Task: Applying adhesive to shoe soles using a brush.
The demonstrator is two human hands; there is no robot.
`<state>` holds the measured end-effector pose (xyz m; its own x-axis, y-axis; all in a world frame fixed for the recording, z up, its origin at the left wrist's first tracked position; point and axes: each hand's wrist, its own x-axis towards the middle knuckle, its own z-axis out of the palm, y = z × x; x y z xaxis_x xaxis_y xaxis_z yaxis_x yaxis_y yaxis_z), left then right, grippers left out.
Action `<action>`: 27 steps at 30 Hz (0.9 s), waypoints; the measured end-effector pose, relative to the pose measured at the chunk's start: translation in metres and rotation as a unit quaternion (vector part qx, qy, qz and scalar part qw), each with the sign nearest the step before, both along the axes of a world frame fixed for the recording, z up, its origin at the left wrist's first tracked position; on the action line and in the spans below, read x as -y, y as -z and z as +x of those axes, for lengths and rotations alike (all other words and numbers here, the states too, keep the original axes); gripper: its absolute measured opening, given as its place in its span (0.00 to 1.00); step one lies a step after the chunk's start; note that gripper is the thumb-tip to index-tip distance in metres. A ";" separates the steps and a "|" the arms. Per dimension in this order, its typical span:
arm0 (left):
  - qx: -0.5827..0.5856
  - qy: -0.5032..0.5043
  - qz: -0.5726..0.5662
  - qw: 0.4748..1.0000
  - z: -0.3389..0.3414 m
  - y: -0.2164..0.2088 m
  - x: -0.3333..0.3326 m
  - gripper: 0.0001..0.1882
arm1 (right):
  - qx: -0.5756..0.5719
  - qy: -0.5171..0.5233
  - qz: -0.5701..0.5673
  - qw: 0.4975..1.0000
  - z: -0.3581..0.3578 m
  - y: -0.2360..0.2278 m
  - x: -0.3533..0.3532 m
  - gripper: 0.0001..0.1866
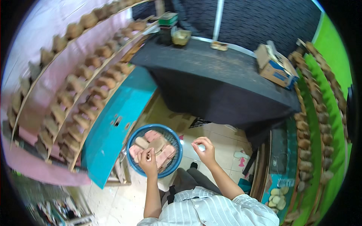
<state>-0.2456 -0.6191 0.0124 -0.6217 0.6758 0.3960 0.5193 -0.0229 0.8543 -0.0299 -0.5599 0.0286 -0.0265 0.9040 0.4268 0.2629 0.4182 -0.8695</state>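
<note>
1. the left hand (148,158) has its grip pinched shut on a small brown piece (148,154), over the blue basket (132,140).
2. the right hand (204,149) hangs beside the basket, fingers curled; what its grip holds, i cannot tell.
3. pink and tan blocks (162,148) fill the basket on the floor.

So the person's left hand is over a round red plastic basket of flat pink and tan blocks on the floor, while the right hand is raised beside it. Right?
Not quite: the round plastic basket is blue, not red, as the head view shows. The rest holds: the left hand is over its flat pink and tan blocks, and the right hand is raised beside it, above the floor.
</note>
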 end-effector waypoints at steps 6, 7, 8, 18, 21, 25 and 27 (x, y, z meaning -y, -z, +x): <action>0.013 0.166 0.038 0.985 0.088 -0.028 -0.033 0.03 | 0.012 0.115 0.059 0.991 0.085 -0.042 0.020 0.05; 0.025 0.194 0.038 0.980 0.104 -0.026 -0.039 0.03 | 0.016 0.131 0.072 0.989 0.099 -0.047 0.022 0.05; 0.036 0.222 0.037 0.974 0.121 -0.026 -0.045 0.03 | 0.022 0.146 0.083 0.986 0.113 -0.052 0.023 0.05; 0.039 0.366 0.074 0.927 0.296 -0.037 -0.126 0.04 | 0.048 0.221 0.145 0.963 0.274 -0.068 -0.014 0.04; 0.016 0.384 0.083 0.920 0.346 -0.043 -0.158 0.05 | 0.040 0.246 0.141 0.958 0.324 -0.071 -0.037 0.04; 0.018 0.393 0.097 0.914 0.404 -0.048 -0.186 0.03 | 0.053 0.249 0.144 0.956 0.378 -0.082 -0.071 0.04; 0.022 0.398 0.102 0.911 0.426 -0.049 -0.196 0.02 | 0.079 0.245 0.162 0.952 0.401 -0.090 -0.092 0.04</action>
<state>0.1806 -0.4232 0.0618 0.0163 0.8347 0.5504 0.2345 -0.5384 0.8094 0.3709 -0.4684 0.1185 0.2780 0.6452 0.7116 0.6128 0.4513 -0.6486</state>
